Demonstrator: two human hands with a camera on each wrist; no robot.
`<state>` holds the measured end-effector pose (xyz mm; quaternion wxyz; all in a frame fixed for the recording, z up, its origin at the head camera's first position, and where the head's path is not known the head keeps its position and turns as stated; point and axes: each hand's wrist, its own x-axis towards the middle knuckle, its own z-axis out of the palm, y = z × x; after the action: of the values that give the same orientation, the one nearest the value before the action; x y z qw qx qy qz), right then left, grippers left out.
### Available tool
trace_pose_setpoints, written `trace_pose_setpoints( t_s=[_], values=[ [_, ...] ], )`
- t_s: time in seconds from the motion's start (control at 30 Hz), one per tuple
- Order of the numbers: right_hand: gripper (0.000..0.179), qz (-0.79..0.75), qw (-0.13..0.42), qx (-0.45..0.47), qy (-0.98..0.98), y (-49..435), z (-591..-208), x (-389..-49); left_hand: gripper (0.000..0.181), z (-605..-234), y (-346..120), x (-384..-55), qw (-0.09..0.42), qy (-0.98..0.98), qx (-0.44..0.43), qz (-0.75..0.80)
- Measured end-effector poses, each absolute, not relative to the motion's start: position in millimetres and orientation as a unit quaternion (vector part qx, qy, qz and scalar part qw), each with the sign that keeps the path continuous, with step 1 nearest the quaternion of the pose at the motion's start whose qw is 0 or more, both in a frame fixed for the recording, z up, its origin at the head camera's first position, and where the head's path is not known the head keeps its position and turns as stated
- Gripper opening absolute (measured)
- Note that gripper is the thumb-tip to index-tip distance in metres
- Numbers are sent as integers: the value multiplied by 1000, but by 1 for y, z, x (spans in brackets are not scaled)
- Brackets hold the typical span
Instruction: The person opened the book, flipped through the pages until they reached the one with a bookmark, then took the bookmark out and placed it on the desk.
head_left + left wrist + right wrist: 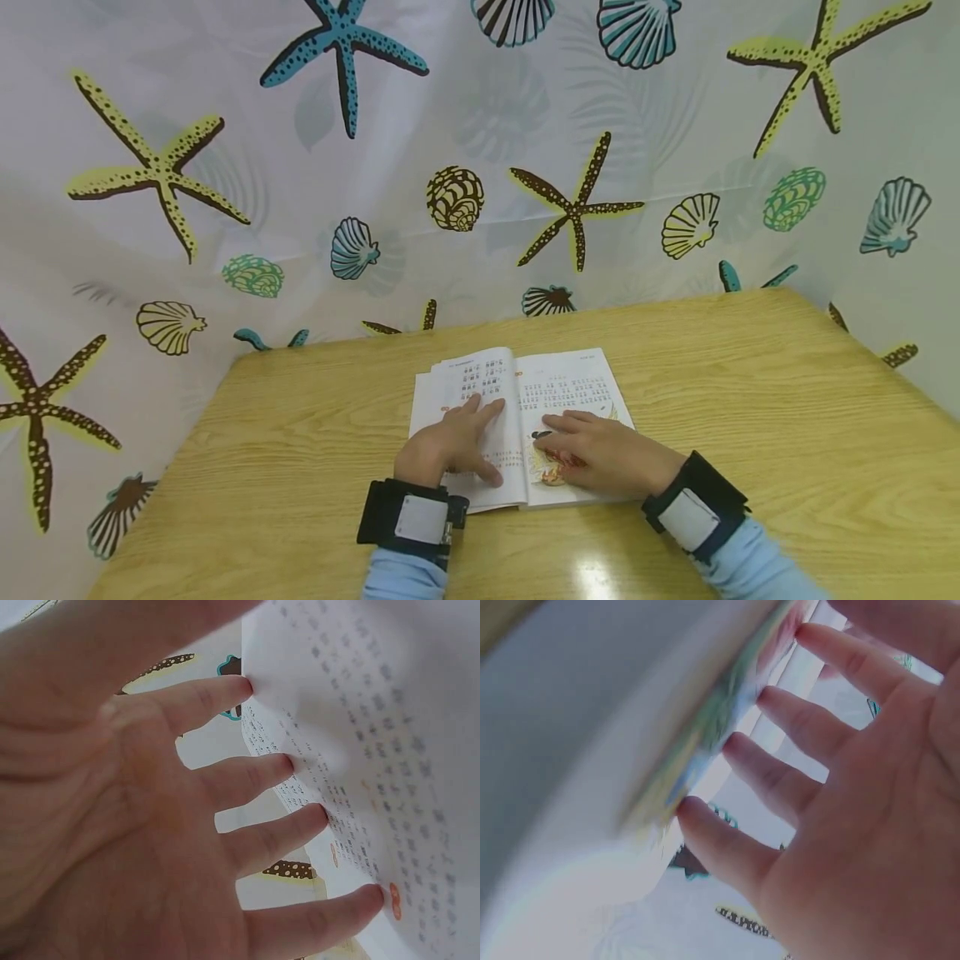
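An open book lies on the wooden table, with printed text on both pages and a colourful picture low on its right page. My left hand rests on the left page, fingers spread; in the left wrist view the fingertips touch the printed paper. Across the fold, my right hand lies over the picture on the right page and covers part of it. The right wrist view has its fingers apart and straight, tips at the coloured print. Neither hand grips anything.
The wooden table extends to both sides of the book. Behind it and along the sides hangs a pale cloth printed with starfish and shells. Both wrists wear black straps below light blue sleeves.
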<state>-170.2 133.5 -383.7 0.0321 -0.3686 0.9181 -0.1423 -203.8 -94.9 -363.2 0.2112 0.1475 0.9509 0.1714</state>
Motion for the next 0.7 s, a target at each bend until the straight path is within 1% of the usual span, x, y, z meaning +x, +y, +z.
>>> trace_pose_setpoints(
  t_s=[0.17, 0.47, 0.7],
  values=[
    [40, -156, 61, -330, 929, 143, -382, -175, 98, -363, -95, -203, 208, 951, 148, 174],
    [43, -241, 110, -328, 907, 170, -384, -188, 98, -363, -95, -202, 205, 950, 149, 181],
    [41, -258, 113, -318, 905, 175, -384, -190, 98, -366, -95, -204, 204, 951, 148, 180]
  ],
)
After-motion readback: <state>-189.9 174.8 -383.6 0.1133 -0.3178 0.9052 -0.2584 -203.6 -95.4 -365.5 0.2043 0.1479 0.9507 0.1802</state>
